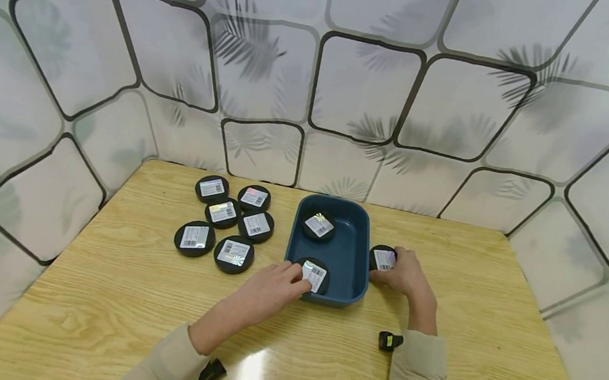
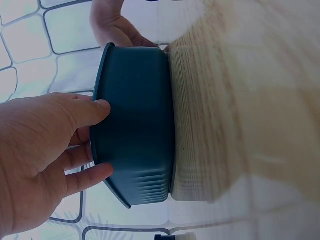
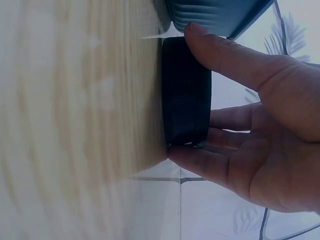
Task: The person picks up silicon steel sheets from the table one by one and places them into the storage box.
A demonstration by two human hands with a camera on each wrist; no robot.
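A dark blue rectangular bin (image 1: 352,238) stands near the middle of the table. My left hand (image 1: 274,286) holds its near-left rim; in the left wrist view the thumb lies over the outer wall (image 2: 135,115) while other fingers pass behind the rim. Inside the bin, right by those fingers, is a round black container (image 1: 315,276) with a white barcode label. Another round black container (image 1: 319,225) lies farther back in the bin. To the right of the bin, my right hand (image 1: 400,273) pinches a third round black container (image 3: 186,92) between thumb and fingers, its base on the tabletop.
Several more round black containers, including one at the near edge of the group (image 1: 233,255), lie label up left of the bin. The wooden table (image 1: 472,294) meets patterned fabric walls (image 1: 368,85) at the back and sides. Black wrist devices (image 1: 390,341) sit by both sleeves.
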